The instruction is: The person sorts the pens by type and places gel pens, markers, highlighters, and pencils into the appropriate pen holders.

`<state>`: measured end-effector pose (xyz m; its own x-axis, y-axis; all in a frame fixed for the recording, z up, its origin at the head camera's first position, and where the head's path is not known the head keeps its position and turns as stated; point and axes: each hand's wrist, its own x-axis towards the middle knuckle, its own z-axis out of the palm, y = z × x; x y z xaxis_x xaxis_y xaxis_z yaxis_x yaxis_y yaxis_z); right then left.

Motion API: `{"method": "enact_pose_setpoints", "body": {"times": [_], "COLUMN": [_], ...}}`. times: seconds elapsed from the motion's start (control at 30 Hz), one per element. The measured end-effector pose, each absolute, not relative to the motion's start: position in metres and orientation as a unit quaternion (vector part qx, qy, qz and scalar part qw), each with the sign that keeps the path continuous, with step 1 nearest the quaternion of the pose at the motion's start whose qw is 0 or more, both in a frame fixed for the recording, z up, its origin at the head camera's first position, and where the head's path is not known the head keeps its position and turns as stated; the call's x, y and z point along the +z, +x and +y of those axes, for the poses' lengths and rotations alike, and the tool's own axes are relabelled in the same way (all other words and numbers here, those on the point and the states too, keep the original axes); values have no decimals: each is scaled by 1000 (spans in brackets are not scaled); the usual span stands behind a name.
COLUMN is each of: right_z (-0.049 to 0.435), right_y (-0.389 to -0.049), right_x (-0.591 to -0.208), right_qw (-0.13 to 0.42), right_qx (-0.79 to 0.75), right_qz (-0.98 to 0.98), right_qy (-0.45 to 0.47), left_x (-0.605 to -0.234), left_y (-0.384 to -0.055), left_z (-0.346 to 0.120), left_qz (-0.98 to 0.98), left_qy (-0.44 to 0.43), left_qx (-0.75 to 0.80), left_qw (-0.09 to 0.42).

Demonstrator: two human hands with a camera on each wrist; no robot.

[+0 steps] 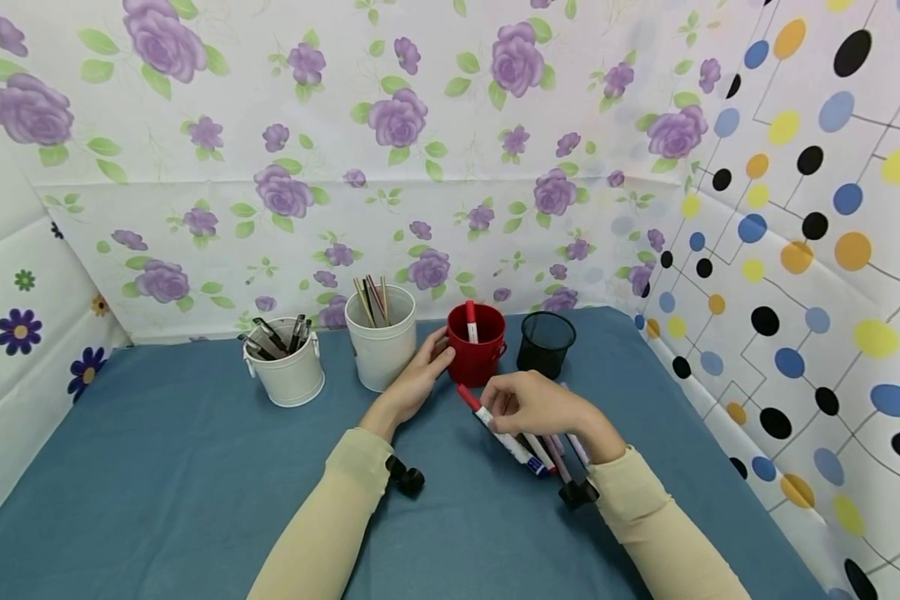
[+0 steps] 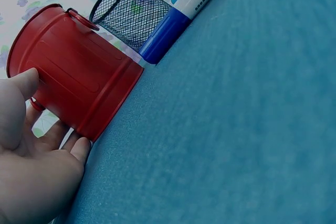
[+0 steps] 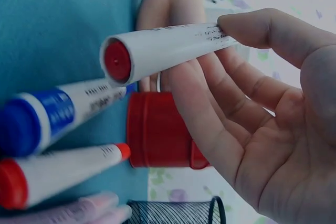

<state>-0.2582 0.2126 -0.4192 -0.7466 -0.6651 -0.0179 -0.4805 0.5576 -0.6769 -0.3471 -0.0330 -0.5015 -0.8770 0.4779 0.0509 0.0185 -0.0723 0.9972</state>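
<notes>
Pinching: right hand (image 1: 537,406) clamps a red-capped marker (image 3: 168,53) between thumb and fingers, aslant above the tabletop (image 1: 187,467).
Gripping: left hand (image 1: 417,377) wraps thumb and fingers around the red bucket (image 1: 476,363).
Bucket contents: upright marker (image 1: 472,323), red end up.
Bucket neighbours: taller white pail (image 1: 375,354), black mesh cup (image 1: 544,348).

- Bright, soft light in the head view, faint shadow beneath the right sleeve (image 1: 667,525) at five o'clock!
- Dotted backdrop (image 1: 855,337) stretched at three!
- Left wrist, dimmer: cloth (image 2: 241,129) hazy at four!
- Right wrist: red-ended marker (image 3: 58,177) blurred at eight, held marker (image 3: 163,53) crisper!
</notes>
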Motion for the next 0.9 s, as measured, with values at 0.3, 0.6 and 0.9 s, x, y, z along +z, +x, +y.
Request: {"method": "enact_pose_setpoints", "body": {"times": [0.3, 0.6, 0.9], "right_z": [229, 238, 251], "right_y": [-263, -263, -270], "right_x": [-410, -404, -399], "right_qw": [113, 75, 12], "right_qx": [-366, -404, -456], "right_qz": [875, 872, 866], "right_qy": [-297, -266, -207], "left_x": [-500, -499, -502], "left_y": [-347, -346, -348], "left_z": [-33, -33, -33], "left_qz": [660, 664, 664], "left_qy": [193, 185, 183], "left_qx": [707, 706, 706], "left_qw": [164, 164, 166]}}
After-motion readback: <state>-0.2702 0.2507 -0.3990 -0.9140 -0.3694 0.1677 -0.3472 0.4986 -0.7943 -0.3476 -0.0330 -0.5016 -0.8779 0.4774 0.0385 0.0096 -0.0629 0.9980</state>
